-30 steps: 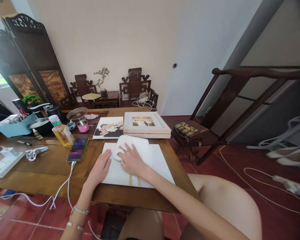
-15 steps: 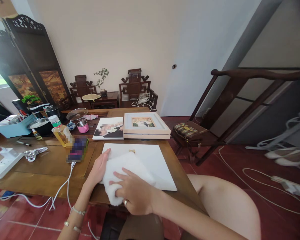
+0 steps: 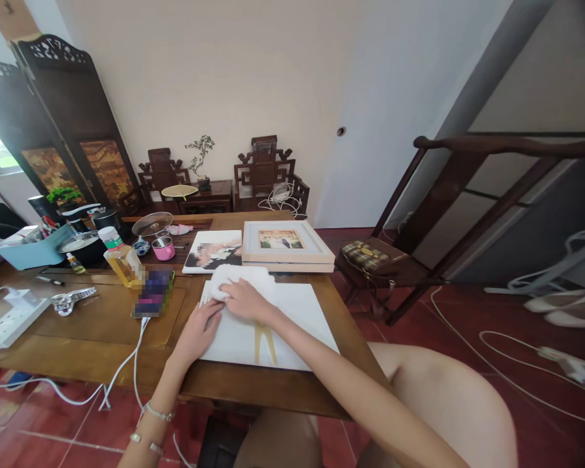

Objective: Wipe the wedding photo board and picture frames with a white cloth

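A white flat panel (image 3: 292, 325) lies on the wooden table (image 3: 97, 331) in front of me, with a small brass stand piece showing near its front edge. My right hand (image 3: 246, 300) presses a white cloth (image 3: 229, 278) onto the panel's far left corner, fingers closed over the cloth. My left hand (image 3: 199, 330) lies flat on the panel's left edge with fingers stretched out, holding nothing.
Behind the panel lie a framed photo (image 3: 285, 244) on a stack and an unframed print (image 3: 213, 251). To the left are a phone (image 3: 153, 294) with white cable, an oil bottle (image 3: 119, 259), pink cup (image 3: 163, 247), scissors (image 3: 71, 300) and power strip (image 3: 10, 318). A wooden chair (image 3: 419, 214) stands right.
My right hand has pushed the cloth from the panel's near left edge back up to its far left corner. The left hand stays on the left edge.
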### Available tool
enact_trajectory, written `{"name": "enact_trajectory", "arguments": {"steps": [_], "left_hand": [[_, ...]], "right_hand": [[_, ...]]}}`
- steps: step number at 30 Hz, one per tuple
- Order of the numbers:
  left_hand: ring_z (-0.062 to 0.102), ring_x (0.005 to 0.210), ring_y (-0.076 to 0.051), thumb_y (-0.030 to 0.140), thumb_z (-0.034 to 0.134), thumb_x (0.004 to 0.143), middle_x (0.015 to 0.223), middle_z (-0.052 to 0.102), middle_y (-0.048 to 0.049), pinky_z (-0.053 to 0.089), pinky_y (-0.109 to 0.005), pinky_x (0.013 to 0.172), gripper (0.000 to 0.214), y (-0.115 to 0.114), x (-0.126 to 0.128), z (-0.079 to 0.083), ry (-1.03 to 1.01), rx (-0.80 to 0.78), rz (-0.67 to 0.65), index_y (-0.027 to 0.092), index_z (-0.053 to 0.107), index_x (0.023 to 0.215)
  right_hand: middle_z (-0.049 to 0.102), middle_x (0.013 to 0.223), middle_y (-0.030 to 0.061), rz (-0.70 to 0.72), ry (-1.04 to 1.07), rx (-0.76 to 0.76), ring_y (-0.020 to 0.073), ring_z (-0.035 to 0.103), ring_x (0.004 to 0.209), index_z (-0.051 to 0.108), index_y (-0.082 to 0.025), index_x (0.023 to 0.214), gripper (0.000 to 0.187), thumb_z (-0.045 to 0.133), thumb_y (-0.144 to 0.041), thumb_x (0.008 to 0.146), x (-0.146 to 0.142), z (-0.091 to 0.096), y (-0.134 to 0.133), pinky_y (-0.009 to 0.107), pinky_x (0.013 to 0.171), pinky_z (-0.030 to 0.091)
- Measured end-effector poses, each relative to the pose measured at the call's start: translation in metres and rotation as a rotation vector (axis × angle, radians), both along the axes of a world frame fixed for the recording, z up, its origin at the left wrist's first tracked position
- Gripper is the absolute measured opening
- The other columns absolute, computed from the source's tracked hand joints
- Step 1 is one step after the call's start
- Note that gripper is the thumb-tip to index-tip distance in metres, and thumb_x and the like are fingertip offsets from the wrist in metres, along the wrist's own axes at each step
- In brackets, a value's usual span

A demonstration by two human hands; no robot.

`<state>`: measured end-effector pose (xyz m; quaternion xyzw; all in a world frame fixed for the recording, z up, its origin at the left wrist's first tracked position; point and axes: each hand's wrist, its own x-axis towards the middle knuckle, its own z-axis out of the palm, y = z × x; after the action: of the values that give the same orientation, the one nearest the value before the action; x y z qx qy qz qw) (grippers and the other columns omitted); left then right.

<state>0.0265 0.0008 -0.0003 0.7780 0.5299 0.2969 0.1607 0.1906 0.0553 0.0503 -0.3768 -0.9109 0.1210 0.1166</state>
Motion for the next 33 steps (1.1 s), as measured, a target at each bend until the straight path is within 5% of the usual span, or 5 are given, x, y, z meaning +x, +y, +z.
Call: {"name": "enact_trajectory", "arguments": {"steps": [6, 12, 18, 28, 33], "left_hand": [[0.050, 0.124, -0.024, 0.026, 0.040, 0.091, 0.130, 0.058, -0.0066, 0.029, -0.048, 0.111, 0.035, 0.001, -0.003, -0.003, 0.008, 0.002, 0.000, 0.023, 0.061, 0.119], [0.042, 0.132, -0.023, 0.030, 0.040, 0.092, 0.137, 0.052, -0.0085, 0.024, -0.051, 0.113, 0.037, 0.000, -0.004, -0.008, 0.012, -0.041, 0.023, 0.019, 0.058, 0.122], [0.042, 0.132, -0.023, 0.030, 0.040, 0.091, 0.136, 0.053, -0.0092, 0.025, -0.051, 0.113, 0.037, -0.001, -0.002, -0.005, 0.023, -0.047, 0.037, 0.019, 0.059, 0.121], [0.040, 0.133, -0.023, 0.028, 0.039, 0.092, 0.139, 0.049, -0.0091, 0.023, -0.052, 0.113, 0.040, -0.001, -0.001, -0.004, 0.068, -0.039, 0.030, 0.018, 0.053, 0.128], [0.039, 0.134, -0.024, 0.028, 0.039, 0.092, 0.138, 0.051, -0.0082, 0.023, -0.052, 0.113, 0.039, 0.000, -0.001, -0.004, 0.079, -0.033, 0.019, 0.020, 0.055, 0.126]], "right_hand": [[0.059, 0.115, 0.0071, -0.010, 0.023, -0.012, 0.0218, 0.059, 0.097, 0.057, -0.017, 0.115, 0.027, 0.053, -0.031, 0.092, -0.007, 0.001, 0.009, 0.041, 0.082, 0.051], [0.067, 0.103, 0.0080, -0.161, 0.030, -0.039, 0.0263, 0.059, 0.100, 0.060, -0.018, 0.106, 0.031, 0.037, -0.013, 0.087, 0.075, -0.013, 0.001, 0.036, 0.082, 0.045], [0.063, 0.115, 0.0119, -0.315, 0.012, -0.035, 0.0310, 0.050, 0.120, 0.057, -0.018, 0.109, 0.035, 0.033, -0.013, 0.084, 0.146, -0.027, -0.021, 0.046, 0.096, 0.039], [0.038, 0.147, 0.0061, -0.072, 0.030, -0.157, 0.0285, 0.020, 0.139, 0.062, -0.021, 0.087, 0.030, 0.041, -0.007, 0.070, 0.159, -0.013, -0.141, 0.052, 0.109, 0.029], [0.044, 0.143, 0.0062, -0.103, 0.025, -0.226, 0.0291, 0.027, 0.137, 0.064, -0.021, 0.094, 0.034, 0.042, -0.008, 0.071, 0.164, -0.012, -0.128, 0.051, 0.108, 0.031]]}}
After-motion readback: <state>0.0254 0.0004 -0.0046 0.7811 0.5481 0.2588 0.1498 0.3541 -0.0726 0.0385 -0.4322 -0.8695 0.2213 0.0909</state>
